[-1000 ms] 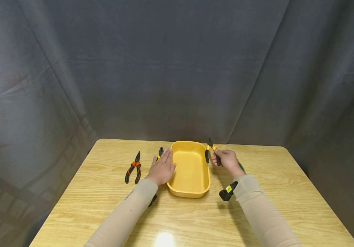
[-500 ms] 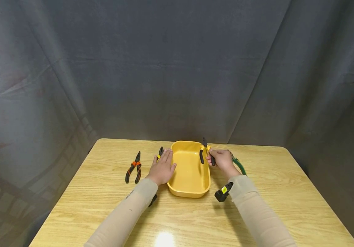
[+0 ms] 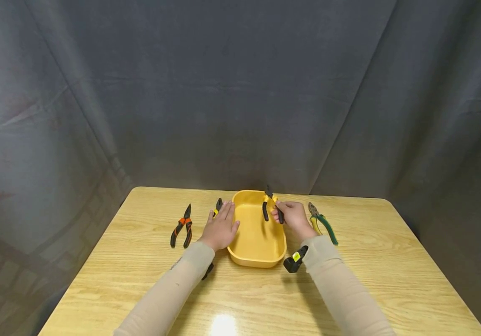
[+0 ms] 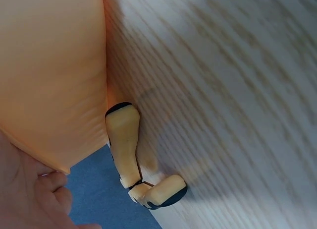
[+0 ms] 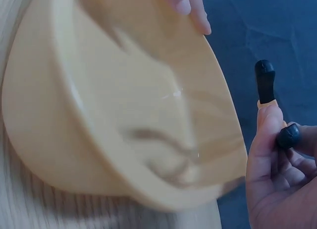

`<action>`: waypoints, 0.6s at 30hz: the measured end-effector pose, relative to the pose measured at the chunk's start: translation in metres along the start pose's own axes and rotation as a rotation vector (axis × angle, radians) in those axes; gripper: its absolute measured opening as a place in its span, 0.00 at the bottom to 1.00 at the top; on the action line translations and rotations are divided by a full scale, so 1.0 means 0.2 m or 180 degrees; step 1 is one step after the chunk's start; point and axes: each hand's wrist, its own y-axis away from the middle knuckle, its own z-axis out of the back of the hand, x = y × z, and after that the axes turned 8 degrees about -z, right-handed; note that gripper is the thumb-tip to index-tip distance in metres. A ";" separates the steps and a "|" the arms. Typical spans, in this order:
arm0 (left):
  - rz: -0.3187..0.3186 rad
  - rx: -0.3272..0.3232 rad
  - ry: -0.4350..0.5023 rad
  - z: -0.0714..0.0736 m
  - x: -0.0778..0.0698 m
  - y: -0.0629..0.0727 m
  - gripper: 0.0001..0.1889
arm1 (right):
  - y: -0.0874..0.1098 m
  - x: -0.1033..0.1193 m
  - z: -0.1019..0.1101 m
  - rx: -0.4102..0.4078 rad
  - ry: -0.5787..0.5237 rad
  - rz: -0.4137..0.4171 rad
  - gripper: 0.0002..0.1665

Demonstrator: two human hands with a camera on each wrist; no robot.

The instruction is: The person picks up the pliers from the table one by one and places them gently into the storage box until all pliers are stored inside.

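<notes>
A yellow plastic bin (image 3: 257,264) stands mid-table. My left hand (image 3: 219,228) lies along its left rim with the fingers straight. Pinched by one handle in my right hand (image 3: 292,215), a pair of pliers (image 3: 265,211) with black and yellow handles hangs over the bin's far right part, nose pointing away. In the right wrist view the handle ends of these pliers (image 5: 266,83) stick out past my fingers, and shadows fall on the bin's inside. Another pair of yellow-and-black pliers (image 4: 124,140) lies against the bin's left side, partly hidden by my left hand in the head view.
Long-nose pliers (image 3: 187,213) with orange and black handles lie spread on the left of the table (image 3: 110,270). Pliers with green and yellow handles (image 3: 327,227) lie to the right, behind my right wrist. A dark grey curtain (image 3: 232,107) rises behind the table.
My right hand has carried the pliers left, from beside the bin to above it. The green-handled pliers have come into fuller view. My left hand has stayed at the rim.
</notes>
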 end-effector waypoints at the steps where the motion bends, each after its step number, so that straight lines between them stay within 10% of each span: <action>1: -0.0006 -0.0010 0.0009 0.00 0.00 0.00 0.35 | 0.00 0.00 -0.01 -0.0002 -0.0034 -0.0007 0.21; 18: 0.0004 0.0006 0.0050 0.02 -0.02 0.01 0.34 | 0.01 -0.02 -0.11 0.0076 -0.0058 -0.0035 0.22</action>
